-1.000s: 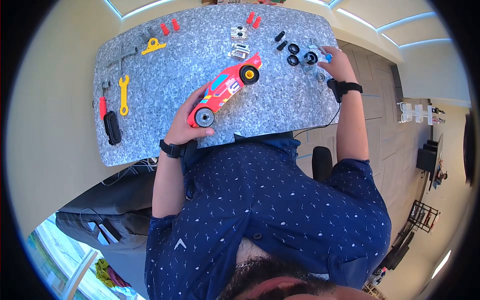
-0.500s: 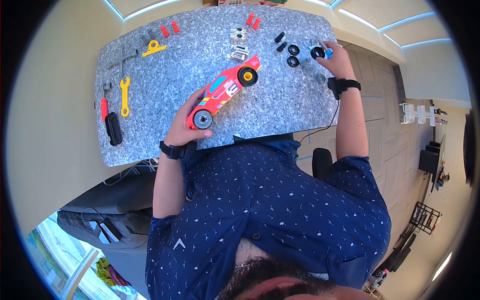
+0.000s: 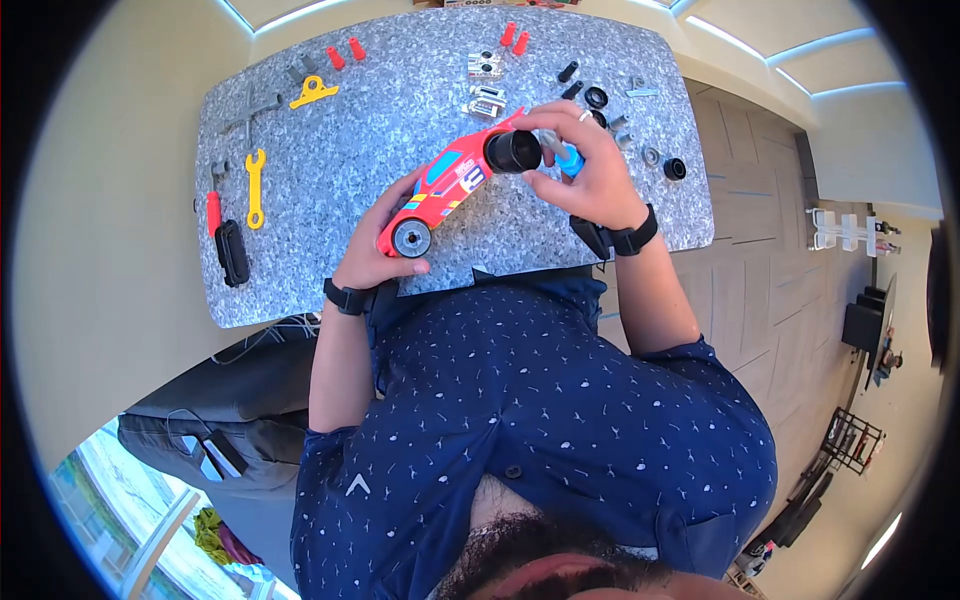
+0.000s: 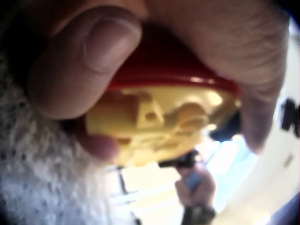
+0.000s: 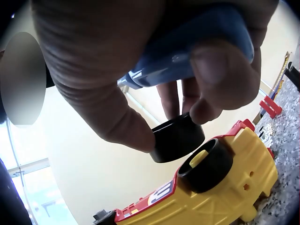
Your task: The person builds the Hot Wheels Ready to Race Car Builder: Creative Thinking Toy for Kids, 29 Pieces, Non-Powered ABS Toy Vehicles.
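My left hand point(image 3: 380, 240) grips the rear of a red toy car point(image 3: 445, 180) by the end with a grey-hubbed wheel point(image 3: 411, 238). In the left wrist view its yellow underside point(image 4: 159, 122) shows between thumb and fingers. My right hand point(image 3: 590, 165) pinches a black tire point(image 5: 177, 139) close to the car's other wheel point(image 5: 208, 166), which has a yellow hub; a small gap shows between them. The same hand also holds a blue-handled tool point(image 3: 568, 160) against the palm.
Black rings point(image 3: 596, 97), grey parts point(image 3: 651, 157) and a black wheel point(image 3: 675, 169) lie at the right. Batteries point(image 3: 487, 100) sit behind the car. A yellow wrench point(image 3: 255, 190), yellow piece point(image 3: 314, 91) and black case point(image 3: 232, 253) are at the left.
My right hand has moved left from the parts at the table's right side to the car, bringing the black tire and blue-handled tool. The left hand still holds the car.
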